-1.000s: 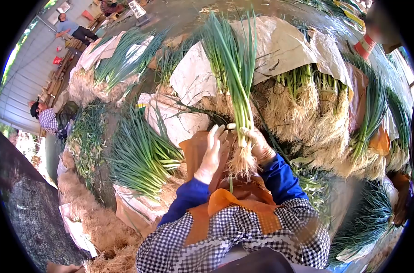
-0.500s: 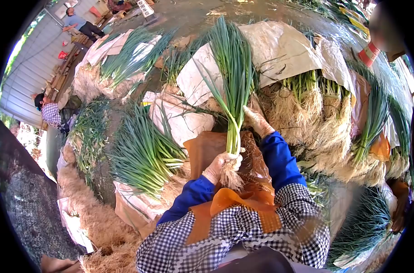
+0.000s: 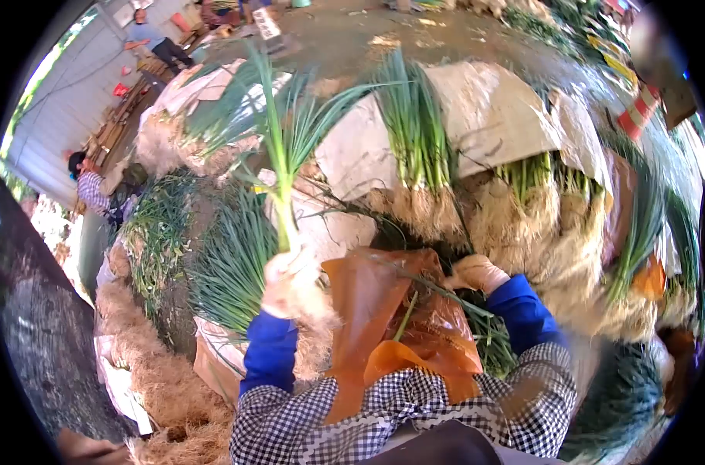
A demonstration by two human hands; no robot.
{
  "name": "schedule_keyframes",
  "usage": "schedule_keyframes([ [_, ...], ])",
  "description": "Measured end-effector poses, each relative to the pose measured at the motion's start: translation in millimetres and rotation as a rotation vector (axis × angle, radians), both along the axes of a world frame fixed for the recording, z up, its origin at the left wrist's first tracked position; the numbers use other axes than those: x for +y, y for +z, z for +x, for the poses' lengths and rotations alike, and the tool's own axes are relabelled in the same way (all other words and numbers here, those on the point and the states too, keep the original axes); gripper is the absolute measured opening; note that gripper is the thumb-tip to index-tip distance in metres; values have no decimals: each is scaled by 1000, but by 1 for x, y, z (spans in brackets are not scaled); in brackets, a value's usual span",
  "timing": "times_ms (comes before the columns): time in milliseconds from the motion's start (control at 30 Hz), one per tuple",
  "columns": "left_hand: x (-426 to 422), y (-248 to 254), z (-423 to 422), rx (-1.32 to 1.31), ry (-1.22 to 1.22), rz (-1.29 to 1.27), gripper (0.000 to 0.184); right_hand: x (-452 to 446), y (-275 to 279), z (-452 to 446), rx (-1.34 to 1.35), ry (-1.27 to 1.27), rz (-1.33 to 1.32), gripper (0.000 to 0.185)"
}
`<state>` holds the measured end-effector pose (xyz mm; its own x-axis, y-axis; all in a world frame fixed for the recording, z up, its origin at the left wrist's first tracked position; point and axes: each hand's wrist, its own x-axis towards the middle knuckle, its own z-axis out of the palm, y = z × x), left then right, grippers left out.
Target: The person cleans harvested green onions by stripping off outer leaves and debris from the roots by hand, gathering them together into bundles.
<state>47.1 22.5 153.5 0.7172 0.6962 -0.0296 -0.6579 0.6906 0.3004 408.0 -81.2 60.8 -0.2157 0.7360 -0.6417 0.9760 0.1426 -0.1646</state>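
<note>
My left hand (image 3: 287,283), slightly blurred, is closed round the lower stems of a small bunch of green onions (image 3: 284,174). Its leaves fan upward, and pale roots hang below my fist. At the right side of my lap, my right hand (image 3: 480,274) has its fingers curled on loose green onion leaves (image 3: 445,291), which trail across my orange apron (image 3: 360,298). A short green piece of stalk (image 3: 405,316) lies on the apron. Beyond my hands, another bunch of green onions (image 3: 418,147) rests on pale sheeting, roots towards me.
Green onion piles (image 3: 232,260) lie to my left, and rooty bundles (image 3: 523,201) under brown paper (image 3: 488,105) to my right. Shed leaves (image 3: 157,232) cover the ground. One person (image 3: 95,186) sits at left; another (image 3: 155,43) is farther back. A red-and-white cone (image 3: 639,112) stands at right.
My left hand has moved left with the green onions, away from my right hand. My right hand has come down and right to the loose leaves. The bunch lying behind is now uncovered.
</note>
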Motion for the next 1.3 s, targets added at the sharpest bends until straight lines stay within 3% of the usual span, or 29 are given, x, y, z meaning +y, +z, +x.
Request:
schedule_keyframes([
  [33, 3, -12, 13, 183, 91, 27, 17, 13, 4, -6, 638, -360, 211, 46],
  [67, 8, -25, 31, 100, 57, -21, 18, 30, 9, -24, 960, -395, 389, 48],
  [133, 12, -48, 72, 182, 162, 74, 21, 33, 70, -73, 1813, -476, -223, 51],
  [200, 5, -47, 106, 357, 351, 37, 21, 24, 49, -99, 1565, -459, -349, 42],
  [267, 15, -72, 118, 268, 299, -92, 21, 20, 27, -105, 1291, -320, -468, 30],
  [300, 18, -82, 120, 247, 321, -150, 21, 8, 0, -102, 1439, -72, 106, 31],
  [333, 21, -94, 123, 230, 337, -219, 20, -5, -6, -102, 1528, -275, 270, 24],
  [400, 37, -132, 111, 321, 217, -336, 22, -30, 26, -72, 1446, -733, -280, 27],
  [467, 36, -173, 93, 314, 341, -90, 46, -68, 24, -43, 1432, -727, -289, 28],
  [500, 31, -161, 92, 238, 372, 65, 50, -85, 27, -23, 1217, -749, -323, 26],
  [533, 39, -158, 89, 242, 236, 133, 47, -93, 28, -2, 1005, -747, -352, 25],
  [567, 43, -160, 93, 230, 174, 20, 40, -102, 9, 20, 794, -644, -188, 23],
  [600, 57, -196, 105, 270, 305, -148, 38, -111, -6, 33, 580, -532, -25, 21],
  [667, 41, -163, 129, 163, 350, -367, 29, -79, 20, 19, -48, -279, 204, 20],
  [733, 29, -129, 144, 181, 330, -342, 28, -43, 10, -12, 878, -802, 580, 22],
  [800, 18, -131, 147, 216, 313, -316, 28, -3, 40, -51, 969, -722, 653, 24],
  [833, 19, -146, 144, 67, 192, -339, 27, 14, 42, -70, 950, -688, 799, 24],
  [867, 16, -134, 143, 120, 136, -316, 24, 31, 38, -77, 924, -647, 954, 23],
  [900, 13, -122, 142, 170, 79, -291, 22, 45, 21, -71, 947, -630, 875, 26],
  [933, 10, -120, 144, 305, 215, -266, 16, 61, 1, -63, 965, -613, 802, 28],
  [1000, 6, -111, 135, 317, 361, -253, 16, 85, 0, -42, 1840, -1390, 258, 33],
  [1033, 13, -132, 124, 171, 305, -172, 17, 101, 0, -24, 1839, -1387, 278, 33],
  [1067, 19, -155, 115, 29, 248, -99, 18, 118, -10, 1, 1275, -1206, 788, 25],
  [1100, 15, -142, 116, 72, 234, -122, 18, 136, -21, 24, 666, -946, 1170, 22],
  [1133, 13, -138, 119, 152, 229, -135, 17, 157, -34, 43, 268, -800, 1202, 26],
  [1200, 9, -148, 127, 136, 150, -175, 18, 182, -29, 41, 48, -841, 696, 33],
  [1233, 6, -150, 130, 97, 113, -107, 16, 180, -8, 30, -20, -788, 609, 37],
  [1267, 4, -150, 132, 242, 129, -128, 14, 191, -17, 35, -41, -822, 581, 38],
  [1300, 2, -154, 133, 137, 89, -120, 17, 188, -26, 47, 201, -849, 627, 35],
])
